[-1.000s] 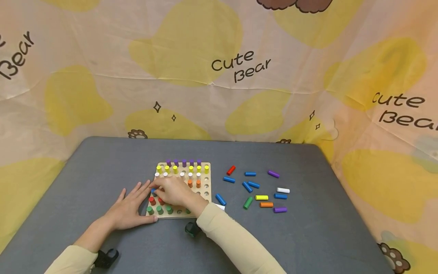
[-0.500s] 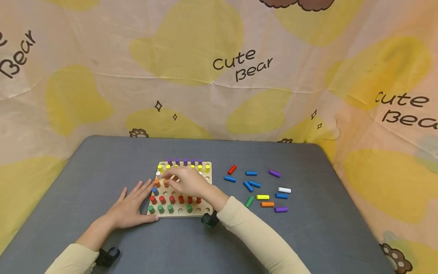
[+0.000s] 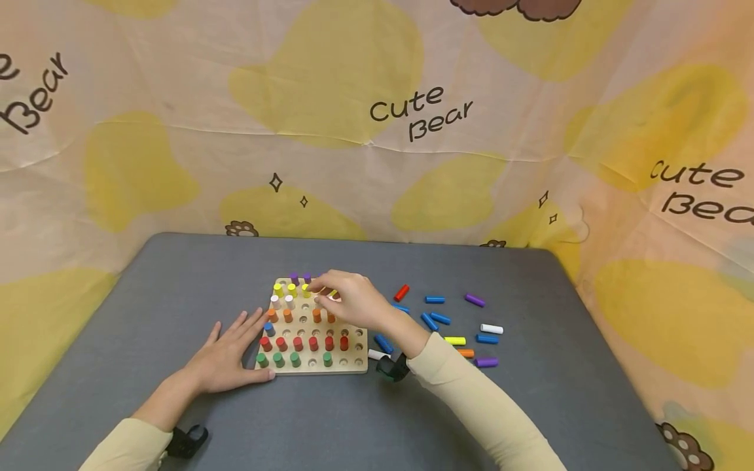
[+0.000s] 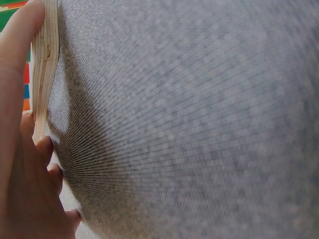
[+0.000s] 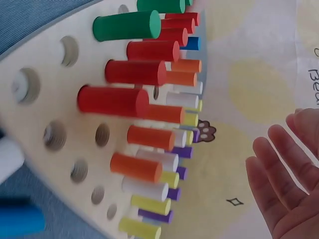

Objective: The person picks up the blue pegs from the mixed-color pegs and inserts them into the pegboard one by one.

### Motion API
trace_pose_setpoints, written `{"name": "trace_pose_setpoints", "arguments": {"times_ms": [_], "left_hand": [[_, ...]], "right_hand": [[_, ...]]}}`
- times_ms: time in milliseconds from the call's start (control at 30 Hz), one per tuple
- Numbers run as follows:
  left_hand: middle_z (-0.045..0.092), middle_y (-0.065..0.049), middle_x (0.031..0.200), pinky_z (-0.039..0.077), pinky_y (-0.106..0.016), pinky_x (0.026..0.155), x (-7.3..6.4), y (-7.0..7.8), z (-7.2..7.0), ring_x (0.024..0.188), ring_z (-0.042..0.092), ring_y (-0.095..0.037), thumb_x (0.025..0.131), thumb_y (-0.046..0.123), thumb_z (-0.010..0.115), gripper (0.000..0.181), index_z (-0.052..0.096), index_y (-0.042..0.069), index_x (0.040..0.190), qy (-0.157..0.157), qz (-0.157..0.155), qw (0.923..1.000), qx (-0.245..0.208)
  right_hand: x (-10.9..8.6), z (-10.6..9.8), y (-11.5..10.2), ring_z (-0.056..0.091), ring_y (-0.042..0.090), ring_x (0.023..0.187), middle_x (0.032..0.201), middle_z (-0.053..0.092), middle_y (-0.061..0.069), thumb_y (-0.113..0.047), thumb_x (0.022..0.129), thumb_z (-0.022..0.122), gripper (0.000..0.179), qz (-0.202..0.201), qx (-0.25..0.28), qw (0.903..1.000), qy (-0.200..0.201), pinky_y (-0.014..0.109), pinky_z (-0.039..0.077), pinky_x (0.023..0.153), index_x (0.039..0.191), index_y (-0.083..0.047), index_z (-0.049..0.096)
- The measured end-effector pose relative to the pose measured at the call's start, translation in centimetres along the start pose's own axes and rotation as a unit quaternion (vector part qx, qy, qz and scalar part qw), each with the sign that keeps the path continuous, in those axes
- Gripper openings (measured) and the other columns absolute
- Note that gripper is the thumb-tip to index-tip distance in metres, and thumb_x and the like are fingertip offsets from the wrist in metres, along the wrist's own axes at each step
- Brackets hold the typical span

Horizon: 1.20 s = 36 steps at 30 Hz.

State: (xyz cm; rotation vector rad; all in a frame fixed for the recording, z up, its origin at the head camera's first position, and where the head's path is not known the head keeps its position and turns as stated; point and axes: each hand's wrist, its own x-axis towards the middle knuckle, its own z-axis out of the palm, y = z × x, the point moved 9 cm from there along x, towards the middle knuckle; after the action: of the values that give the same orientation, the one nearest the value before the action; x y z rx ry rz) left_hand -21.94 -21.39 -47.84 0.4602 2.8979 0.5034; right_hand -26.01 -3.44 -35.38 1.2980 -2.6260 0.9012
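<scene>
A wooden peg board (image 3: 318, 370) stands on the grey table with rows of purple, yellow, white, orange, red and green pegs. A lone blue peg (image 3: 269, 328) is upright at the left end of its row. My left hand (image 3: 226, 360) lies spread, thumb and fingertips at the board's left edge; in the left wrist view its thumb touches the wooden side (image 4: 46, 55). Above the board's right half hovers my right hand (image 3: 353, 301), fingers loosely bent. No peg shows in the right hand's (image 5: 294, 191) fingers in the right wrist view.
Loose pegs lie right of the board: a red peg (image 3: 401, 292), several blue ones such as this blue peg (image 3: 435, 299), two purple ones, and a white peg (image 3: 491, 329). My right forearm crosses over some of them. A patterned cloth (image 3: 330, 78) hangs behind the table.
My right hand has left the blue peg at the board's left end and moved up and to the right over the board. My left hand has stayed at the board's edge.
</scene>
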Motion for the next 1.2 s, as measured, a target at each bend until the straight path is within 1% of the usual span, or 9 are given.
{"name": "trace_pose_setpoints", "arguments": {"times_ms": [267, 400, 500, 633, 733, 867, 1000, 1067, 1200], "left_hand": [[0.021, -0.011, 0.152, 0.005, -0.068, 0.102, -0.1, 0.2, -0.3, 0.138, 0.016, -0.039, 0.066, 0.077, 0.056, 0.107, 0.016, 0.021, 0.149, 0.007, 0.006, 1.0000, 0.002], [0.021, -0.011, 0.152, 0.005, -0.069, 0.102, -0.1, 0.1, -0.2, 0.138, 0.016, -0.039, 0.066, 0.077, 0.056, 0.107, 0.017, 0.021, 0.149, 0.007, 0.007, 0.9999, 0.002], [0.021, -0.010, 0.153, 0.004, -0.068, 0.102, -0.1, 0.1, -0.1, 0.139, 0.016, -0.038, 0.066, 0.077, 0.057, 0.107, 0.017, 0.022, 0.149, 0.006, 0.005, 1.0000, 0.002], [0.021, -0.010, 0.153, 0.004, -0.068, 0.102, 0.0, 0.1, 0.0, 0.139, 0.016, -0.038, 0.065, 0.077, 0.057, 0.108, 0.016, 0.023, 0.149, 0.004, 0.004, 1.0000, 0.002], [0.021, -0.010, 0.153, 0.004, -0.069, 0.102, -0.1, 0.1, 0.0, 0.139, 0.016, -0.038, 0.065, 0.077, 0.057, 0.107, 0.017, 0.023, 0.149, 0.004, 0.004, 1.0000, 0.001], [0.022, -0.010, 0.152, 0.005, -0.069, 0.102, -0.2, 0.3, -0.3, 0.138, 0.017, -0.038, 0.066, 0.076, 0.057, 0.106, 0.018, 0.021, 0.149, 0.010, 0.008, 0.9999, -0.001], [0.022, -0.011, 0.152, 0.005, -0.069, 0.101, -0.2, 0.4, -0.4, 0.138, 0.017, -0.039, 0.067, 0.075, 0.058, 0.106, 0.018, 0.021, 0.149, 0.013, 0.011, 0.9998, -0.003], [0.021, -0.011, 0.152, 0.004, -0.069, 0.102, -0.2, 0.3, -0.3, 0.138, 0.016, -0.039, 0.067, 0.075, 0.058, 0.106, 0.017, 0.022, 0.149, 0.011, 0.009, 0.9999, -0.003], [0.020, -0.010, 0.153, 0.004, -0.068, 0.102, -0.2, 0.1, -0.1, 0.139, 0.016, -0.038, 0.066, 0.076, 0.057, 0.107, 0.017, 0.022, 0.149, 0.005, 0.006, 1.0000, -0.003]], "right_hand": [[-2.2, -1.3, 1.0, 0.062, 0.014, 0.092, 0.103, 0.065, 0.000, -0.015, 0.089, 0.060, 0.021, -0.008, 0.021, 0.9996, 0.019, 0.030, 0.053, 0.074, 0.109, -0.011, 0.064], [-3.4, -1.6, 1.9, 0.063, 0.015, 0.090, 0.099, 0.065, 0.000, -0.014, 0.088, 0.061, 0.019, -0.015, 0.019, 0.9992, 0.030, 0.029, 0.053, 0.074, 0.107, -0.010, 0.065], [-4.2, -1.5, 2.7, 0.062, 0.012, 0.089, 0.100, 0.065, 0.000, -0.016, 0.088, 0.061, 0.020, -0.010, 0.019, 0.9994, 0.027, 0.029, 0.053, 0.074, 0.107, -0.009, 0.064], [-5.2, -1.1, 3.9, 0.061, 0.013, 0.091, 0.104, 0.064, 0.001, -0.015, 0.088, 0.062, 0.023, 0.007, 0.028, 0.9995, 0.009, 0.031, 0.054, 0.074, 0.110, -0.007, 0.063], [-6.0, -0.8, 4.8, 0.061, 0.015, 0.092, 0.105, 0.064, 0.002, -0.014, 0.087, 0.062, 0.024, 0.023, 0.032, 0.9992, -0.002, 0.032, 0.054, 0.075, 0.110, -0.006, 0.062], [-7.0, -0.3, 5.8, 0.062, 0.017, 0.093, 0.106, 0.063, 0.002, -0.015, 0.087, 0.064, 0.026, 0.046, 0.036, 0.9982, -0.011, 0.033, 0.054, 0.076, 0.111, -0.007, 0.061], [-8.0, 0.4, 6.7, 0.062, 0.016, 0.093, 0.108, 0.063, 0.002, -0.018, 0.086, 0.065, 0.029, 0.066, 0.038, 0.9968, -0.021, 0.030, 0.053, 0.075, 0.114, -0.008, 0.060], [-8.5, 0.6, 7.0, 0.062, 0.016, 0.092, 0.108, 0.063, 0.004, -0.019, 0.086, 0.065, 0.031, 0.071, 0.041, 0.9963, -0.025, 0.029, 0.053, 0.075, 0.115, -0.008, 0.060], [-9.3, 0.9, 7.4, 0.061, 0.013, 0.090, 0.106, 0.063, 0.003, -0.020, 0.085, 0.066, 0.033, 0.076, 0.027, 0.9963, -0.029, 0.027, 0.053, 0.073, 0.115, -0.008, 0.060]]}}
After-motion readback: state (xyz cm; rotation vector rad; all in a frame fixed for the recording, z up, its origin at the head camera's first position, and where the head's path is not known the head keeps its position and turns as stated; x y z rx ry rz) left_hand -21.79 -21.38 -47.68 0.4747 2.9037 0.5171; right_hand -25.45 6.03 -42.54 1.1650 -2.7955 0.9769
